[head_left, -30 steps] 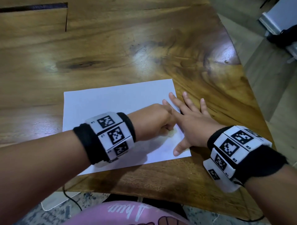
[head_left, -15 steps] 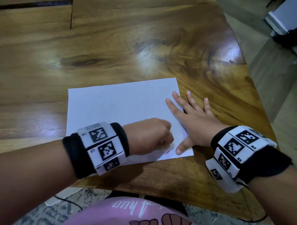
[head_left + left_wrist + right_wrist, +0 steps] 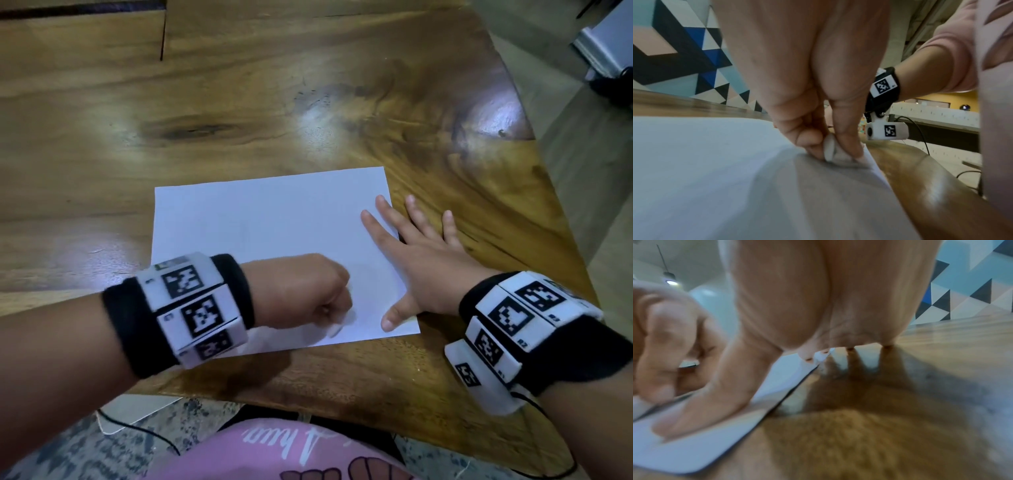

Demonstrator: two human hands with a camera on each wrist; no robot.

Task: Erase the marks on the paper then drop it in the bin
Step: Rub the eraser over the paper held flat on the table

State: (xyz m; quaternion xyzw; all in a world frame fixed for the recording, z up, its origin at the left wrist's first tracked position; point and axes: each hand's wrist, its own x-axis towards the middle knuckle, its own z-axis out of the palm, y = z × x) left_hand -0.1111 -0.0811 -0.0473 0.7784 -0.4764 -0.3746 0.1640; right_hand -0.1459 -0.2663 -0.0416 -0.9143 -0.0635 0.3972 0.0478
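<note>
White rubber is what I have pinched in my left hand (image 3: 301, 291): a small eraser (image 3: 831, 151) held between curled fingertips and thumb, its lower edge pressed to the paper (image 3: 267, 236) near the sheet's near right corner. My right hand (image 3: 421, 267) lies flat and spread beside it, fingers straight, thumb and first two fingers on the sheet's right margin, the outer fingers on the bare wooden table (image 3: 239, 102). It grips nothing; it only pins the page.

The relation that matters, as I judge it: the paper lies with its long axis running left to right across me, and most of its area stretches away from the eraser towards the left and the far edge. So any further rubbing goes away from the pinning hand, which is the safe way, since the sheet pulls taut and should not buckle. The left hand is the nearer one to all that unworked area.

The page looks almost clean. I can make out only a very faint grey trace left of centre, too weak to read. The wrist view shows it lying flat, though blurred. No bin shows in any view.
</note>
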